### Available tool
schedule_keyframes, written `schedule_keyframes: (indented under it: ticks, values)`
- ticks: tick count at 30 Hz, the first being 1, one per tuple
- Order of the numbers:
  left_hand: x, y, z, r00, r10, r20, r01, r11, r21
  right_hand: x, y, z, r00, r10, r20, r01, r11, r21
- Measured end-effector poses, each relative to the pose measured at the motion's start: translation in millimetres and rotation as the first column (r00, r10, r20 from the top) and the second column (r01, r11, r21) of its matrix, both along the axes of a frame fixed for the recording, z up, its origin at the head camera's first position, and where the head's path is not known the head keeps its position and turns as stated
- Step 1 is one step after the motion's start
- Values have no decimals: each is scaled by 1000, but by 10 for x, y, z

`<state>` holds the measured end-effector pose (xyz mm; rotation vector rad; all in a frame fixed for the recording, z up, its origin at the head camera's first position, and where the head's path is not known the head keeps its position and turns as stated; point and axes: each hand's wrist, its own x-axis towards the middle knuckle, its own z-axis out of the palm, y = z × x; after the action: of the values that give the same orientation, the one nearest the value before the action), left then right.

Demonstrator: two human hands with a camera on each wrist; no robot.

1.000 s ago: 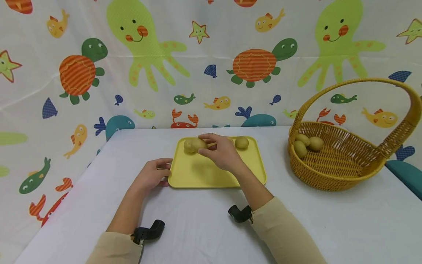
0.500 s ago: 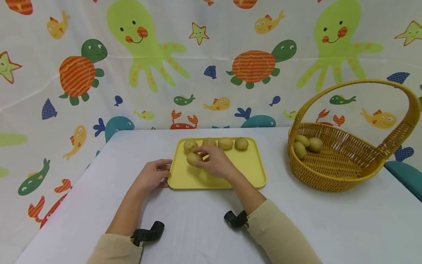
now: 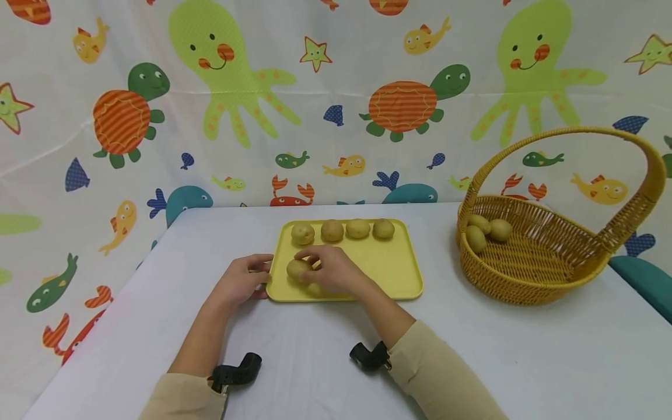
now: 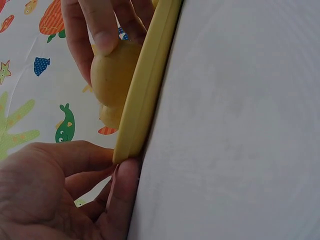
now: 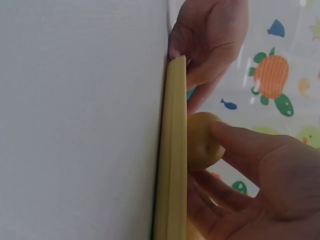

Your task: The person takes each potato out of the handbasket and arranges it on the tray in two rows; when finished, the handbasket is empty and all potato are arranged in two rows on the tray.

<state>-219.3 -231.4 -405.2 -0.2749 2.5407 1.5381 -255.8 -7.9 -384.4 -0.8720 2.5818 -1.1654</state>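
Note:
My right hand [image 3: 333, 269] pinches a potato [image 3: 298, 270] between thumb and fingers, low at the front left of the yellow tray [image 3: 378, 274]. The right wrist view has this potato [image 5: 202, 142] just behind the tray's rim, the thumb on its near side. Along the tray's back edge lies a row of several potatoes [image 3: 332, 231]. At the tray's left front corner, my left hand [image 3: 245, 281] holds the rim; in the left wrist view its thumb and fingers [image 4: 125, 187] lie on either side of that corner. The tray's rim hides the underside of the pinched potato.
To the right stands a wicker basket [image 3: 525, 291] with a tall arched handle; 3 potatoes [image 3: 476, 238] lie at its left side. A white cloth [image 3: 294, 361] covers the table. Behind hangs a curtain [image 3: 346, 58] printed with sea animals.
My right hand has carried the potato from beside the back row toward the tray's front left, lowering it there. The back row has come into full view. My left hand has stayed at the corner.

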Motion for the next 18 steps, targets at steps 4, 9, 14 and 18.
schedule_keyframes:
  ticks: [4,9,14,18]
  values:
    - [9,-5,-5,1000,-2,-5,2,1000,6,6,-12,-14,1000,-10,10,10,1000,-1]
    - [12,-4,10,1000,-6,-9,6,1000,-4,-6,-7,-48,999,-51,13,51,999,-5]
    - [17,-1,13,1000,-5,-10,5,1000,-8,-15,1,-61,997,-73,28,74,997,-19]
    - [9,6,1,1000,2,3,-2,1000,-12,-28,10,-63,998,-54,31,55,998,-13]
